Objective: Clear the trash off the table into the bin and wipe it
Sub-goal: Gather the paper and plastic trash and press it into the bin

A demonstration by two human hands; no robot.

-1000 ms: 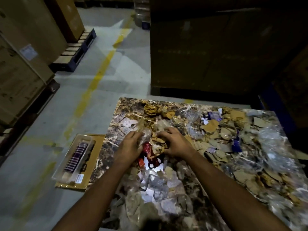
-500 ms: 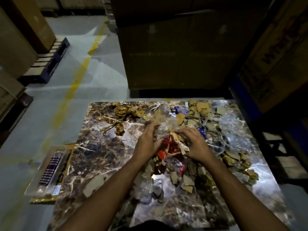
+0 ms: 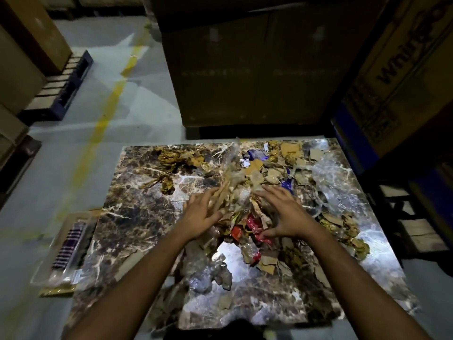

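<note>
1. The marble table [image 3: 137,217] is the big thing in the middle, and all places here are told from it.
2. A heap of trash [image 3: 247,192] lies on the middle of the table and spreads to its far right corner.
3. The heap has torn brown card bits, clear plastic and crumpled paper in it.
4. A red wrapper [image 3: 253,223] lies in the heap near the middle of the table, between the two hands.
5. A blue wrapper [image 3: 255,154] lies near the far edge of the table.
6. The left hand [image 3: 202,213] is on the left side of the heap, with its fingers spread wide and touching the scraps. It grips nothing that I can see.
7. The right hand [image 3: 282,212] lies flat on the right side of the heap, fingers spread wide and straight, pressing on the trash.
8. A clear plastic box [image 3: 66,249] with a striped thing inside sits on the floor just left of the table.
9. A big brown box [image 3: 245,69] stands behind the far edge of the table.
</note>
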